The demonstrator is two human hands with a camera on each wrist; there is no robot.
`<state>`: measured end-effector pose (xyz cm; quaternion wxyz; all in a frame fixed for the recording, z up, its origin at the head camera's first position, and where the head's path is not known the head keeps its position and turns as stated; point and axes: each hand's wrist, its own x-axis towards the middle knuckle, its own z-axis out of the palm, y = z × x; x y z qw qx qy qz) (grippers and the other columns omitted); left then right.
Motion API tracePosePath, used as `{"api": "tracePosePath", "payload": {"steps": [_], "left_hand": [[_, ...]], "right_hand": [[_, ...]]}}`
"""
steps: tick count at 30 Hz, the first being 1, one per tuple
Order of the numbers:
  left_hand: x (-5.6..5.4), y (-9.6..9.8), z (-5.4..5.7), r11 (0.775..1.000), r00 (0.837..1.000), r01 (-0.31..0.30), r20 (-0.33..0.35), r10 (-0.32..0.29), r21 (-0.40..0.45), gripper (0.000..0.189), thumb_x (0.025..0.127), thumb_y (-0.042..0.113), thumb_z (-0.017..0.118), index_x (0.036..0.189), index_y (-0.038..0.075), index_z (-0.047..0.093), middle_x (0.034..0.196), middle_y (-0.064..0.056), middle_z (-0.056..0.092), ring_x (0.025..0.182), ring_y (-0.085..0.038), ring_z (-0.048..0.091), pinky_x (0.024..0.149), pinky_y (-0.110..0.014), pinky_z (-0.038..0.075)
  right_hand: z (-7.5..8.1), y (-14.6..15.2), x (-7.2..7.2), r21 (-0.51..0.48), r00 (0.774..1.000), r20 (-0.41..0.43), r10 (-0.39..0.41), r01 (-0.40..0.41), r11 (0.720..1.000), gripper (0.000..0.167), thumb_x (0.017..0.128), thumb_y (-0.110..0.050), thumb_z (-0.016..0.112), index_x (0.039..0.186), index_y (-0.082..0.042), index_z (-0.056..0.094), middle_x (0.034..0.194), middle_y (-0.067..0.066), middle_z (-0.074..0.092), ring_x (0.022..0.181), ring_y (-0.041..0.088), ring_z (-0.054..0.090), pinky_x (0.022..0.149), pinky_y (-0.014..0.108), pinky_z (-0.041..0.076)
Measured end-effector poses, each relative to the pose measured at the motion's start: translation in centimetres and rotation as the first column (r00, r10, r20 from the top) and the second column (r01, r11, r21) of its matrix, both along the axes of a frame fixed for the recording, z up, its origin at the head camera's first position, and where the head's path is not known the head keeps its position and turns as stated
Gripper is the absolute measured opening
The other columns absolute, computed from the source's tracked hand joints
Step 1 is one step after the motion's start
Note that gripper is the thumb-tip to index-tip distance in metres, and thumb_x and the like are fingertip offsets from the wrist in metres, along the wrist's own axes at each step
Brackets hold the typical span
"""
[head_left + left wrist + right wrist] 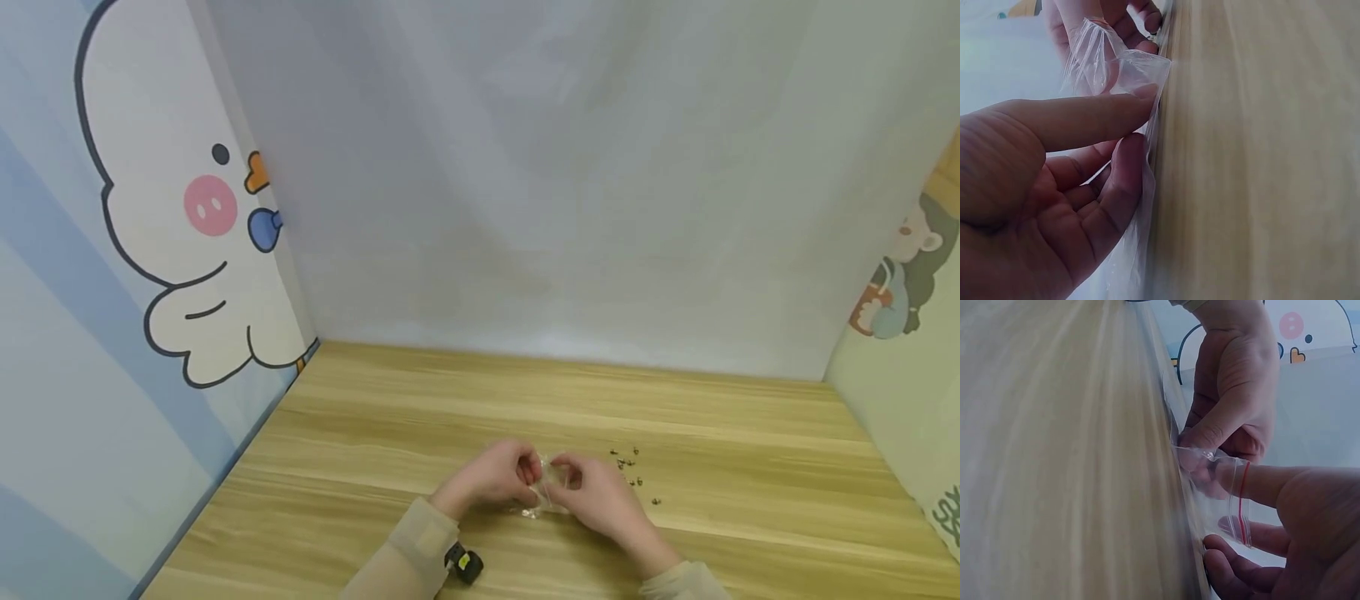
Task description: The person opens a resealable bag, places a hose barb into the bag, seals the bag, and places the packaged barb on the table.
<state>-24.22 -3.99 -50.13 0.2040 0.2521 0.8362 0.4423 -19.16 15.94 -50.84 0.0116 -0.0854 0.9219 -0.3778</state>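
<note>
A small clear zip-lock bag (1213, 509) with a red line along its mouth lies between the two hands, low over the wooden table. My left hand (502, 477) pinches the bag's edge between thumb and fingers, plainly seen in the left wrist view. On the other side, my right hand (600, 497) holds the bag near its mouth, with thumb and a fingertip behind the clear plastic (1141, 69). Its other fingers curl close to the tabletop. Several small dark metallic pieces (631, 463) are scattered on the table just right of the right hand.
A small black device (467, 566) with a yellow label is beside the left sleeve. The wood-grain table (750, 467) meets a pale grey backdrop (570, 208) behind. Panels with cartoon prints (165, 225) stand at left and right.
</note>
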Motion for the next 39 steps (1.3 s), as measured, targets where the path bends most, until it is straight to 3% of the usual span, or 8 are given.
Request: {"api": "tracePosePath", "payload": {"steps": [9,16,19,21,26,33,39], "left_hand": [[-0.4,0.0,-0.3,1.0,1.0,0.007,0.021,-0.007,-0.002,0.037,0.071,-0.013,0.088,0.099,0.005,0.07,0.084,-0.002,0.064,0.075,-0.01,0.057,0.07,-0.022,0.051],[-0.7,-0.7,0.4,0.999,0.999,0.04,0.03,-0.04,0.01,0.051,0.074,-0.009,0.089,0.119,0.004,0.07,0.099,-0.006,0.067,0.083,-0.012,0.063,0.077,-0.025,0.055],[-0.8,-0.8,0.9,0.997,0.997,0.072,-0.017,-0.072,-0.008,0.065,0.075,-0.006,0.091,0.134,0.004,0.065,0.109,-0.006,0.067,0.086,-0.013,0.065,0.077,-0.026,0.056],[-0.9,-0.7,1.2,0.994,0.992,0.093,-0.086,-0.098,-0.053,0.079,0.074,0.001,0.096,0.144,0.006,0.06,0.116,-0.006,0.066,0.089,-0.012,0.065,0.078,-0.025,0.055],[-0.8,0.1,1.0,0.975,0.961,0.131,-0.219,-0.169,-0.179,0.107,0.068,0.021,0.104,0.159,0.01,0.048,0.136,-0.003,0.058,0.096,-0.008,0.058,0.08,-0.022,0.052],[-1.0,0.8,0.3,0.965,0.945,0.195,-0.228,-0.233,-0.175,0.112,0.066,0.025,0.105,0.159,0.007,0.046,0.146,-0.002,0.052,0.097,-0.008,0.056,0.081,-0.02,0.051],[-0.9,0.9,0.3,0.977,0.968,0.181,-0.154,-0.196,-0.111,0.095,0.066,0.015,0.104,0.148,0.011,0.056,0.124,0.006,0.06,0.097,-0.007,0.055,0.082,-0.022,0.051]], "right_hand": [[-0.1,-0.1,-0.1,0.046,1.0,-0.017,-0.008,0.009,0.999,0.042,0.086,-0.035,0.089,0.12,-0.014,0.077,0.087,-0.008,0.065,0.078,0.009,0.058,0.071,0.037,0.052],[0.1,0.0,-0.1,0.051,1.0,-0.003,-0.011,0.012,0.999,0.042,0.084,-0.036,0.09,0.118,-0.015,0.077,0.09,-0.006,0.067,0.082,0.011,0.06,0.073,0.04,0.053],[0.3,0.1,-0.1,0.042,1.0,0.006,-0.006,0.006,0.999,0.044,0.083,-0.034,0.09,0.118,-0.012,0.076,0.09,-0.005,0.066,0.081,0.012,0.059,0.072,0.04,0.052],[0.5,0.2,-0.2,0.036,1.0,0.012,0.0,-0.001,0.999,0.044,0.082,-0.034,0.091,0.117,-0.011,0.076,0.09,-0.004,0.067,0.081,0.013,0.06,0.072,0.04,0.052],[0.7,0.3,-0.2,0.037,1.0,0.026,0.012,-0.012,0.999,0.045,0.078,-0.032,0.093,0.114,-0.012,0.076,0.092,-0.004,0.068,0.082,0.014,0.06,0.072,0.04,0.053],[0.9,0.3,-0.2,0.028,0.999,0.033,0.028,-0.029,0.999,0.044,0.076,-0.031,0.093,0.112,-0.013,0.076,0.091,-0.003,0.067,0.081,0.014,0.059,0.07,0.038,0.052],[0.7,0.3,-0.1,-0.009,0.998,0.058,0.006,-0.005,1.0,0.044,0.081,-0.027,0.091,0.119,-0.01,0.077,0.094,-0.004,0.068,0.084,0.014,0.06,0.073,0.038,0.053]]}}
